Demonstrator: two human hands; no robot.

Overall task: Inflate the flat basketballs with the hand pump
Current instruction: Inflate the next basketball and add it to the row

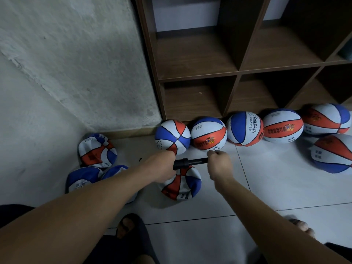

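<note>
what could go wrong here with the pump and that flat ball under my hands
1. The black hand pump is held level between the left hand and the right hand, above the flat ball. Whether its needle is seated cannot be seen; if not, strokes may push no air in.
2. Nothing visibly steadies the flat ball, so it may shift and bend the needle.
3. The inflated balls lie loose close behind the hands; a bumped one could roll away.

Dim, cool, even indoor light.
Soft shadows darken the shelf (238,60) cubbies at 1 o'clock; wide-angle bending curves the edges; slight blur at 5 o'clock.
</note>
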